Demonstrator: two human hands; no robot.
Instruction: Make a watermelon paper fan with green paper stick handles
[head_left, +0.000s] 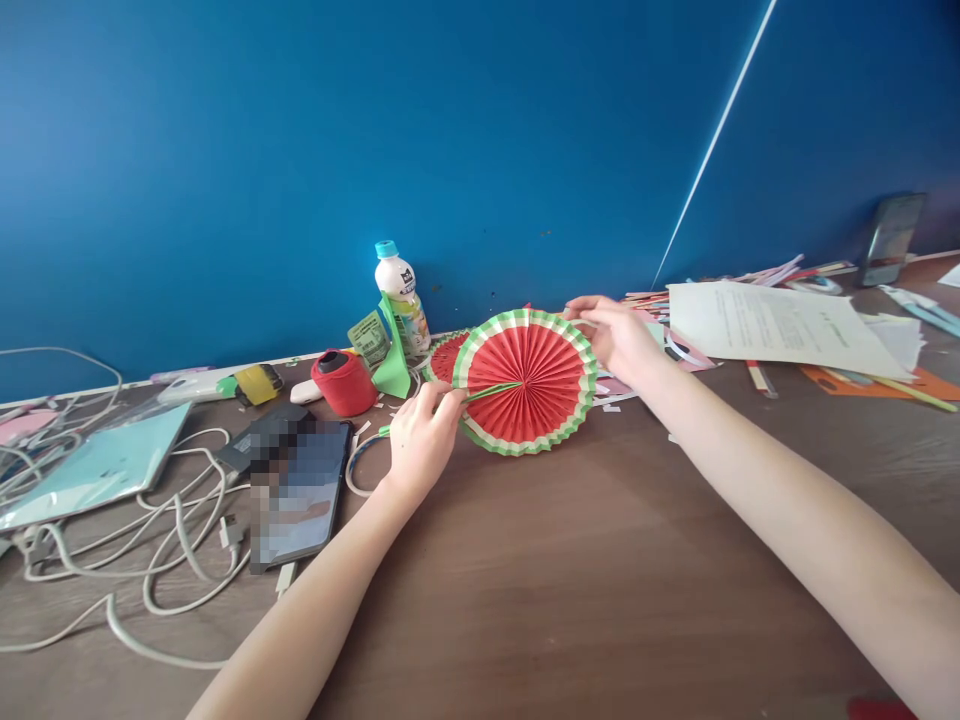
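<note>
Currently: paper fan [527, 383], red pleats, green-white rim, opened round at table's [570, 600] middle, far side; your left hand [420, 440] pinches its green stick [491, 391] to steady it, your right hand [616, 335] grips the right rim, keeping pleats spread

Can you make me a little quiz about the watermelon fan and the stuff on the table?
1. True or false: the paper fan is folded shut.
2. Which hand pinches the green stick? A) left hand B) right hand
3. Fill in: the bottle has a ____ cap.

Key: 1 false, it is spread into a full circle. 2 A; the right hand holds the fan's upper right edge. 3 blue.
</note>
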